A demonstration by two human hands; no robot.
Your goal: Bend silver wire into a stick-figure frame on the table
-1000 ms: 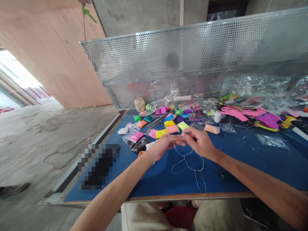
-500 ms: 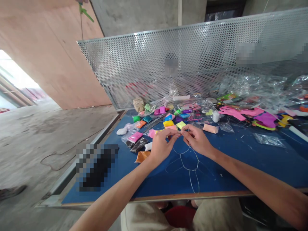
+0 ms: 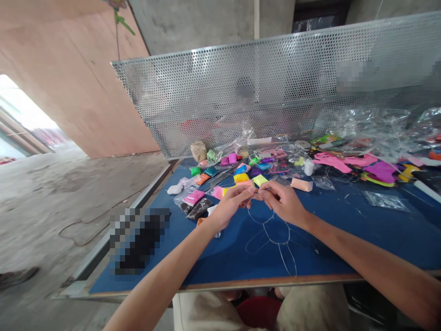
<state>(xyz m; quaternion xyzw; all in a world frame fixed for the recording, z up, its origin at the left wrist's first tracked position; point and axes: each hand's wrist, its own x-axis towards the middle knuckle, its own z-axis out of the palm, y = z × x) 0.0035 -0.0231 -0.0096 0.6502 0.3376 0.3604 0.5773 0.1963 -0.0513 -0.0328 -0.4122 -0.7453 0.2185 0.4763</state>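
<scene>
A thin silvery wire bent into several loops, the wire figure (image 3: pixel 279 242), hangs from my fingers above the blue tabletop (image 3: pixel 220 264). Its long lower loop reaches toward the table's front edge. My left hand (image 3: pixel 234 202) is closed, pinching the upper part of the wire between thumb and fingers. Close beside it, my right hand (image 3: pixel 284 200) also pinches the wire, fingertips almost meeting the left ones. The exact spot where the fingers grip is partly hidden.
Small packets of coloured clay, such as a pink packet (image 3: pixel 194 197) and a peach packet (image 3: pixel 301 185), lie beyond my hands. Pink cut-out pieces (image 3: pixel 332 161) and clear plastic bags (image 3: pixel 372 122) are at the right. A perforated metal panel (image 3: pixel 220 92) stands behind.
The wire figure's lower loops have swung to the right. My left hand has turned a little, with its fingers more curled around the wire; the right hand stays in nearly the same place.
</scene>
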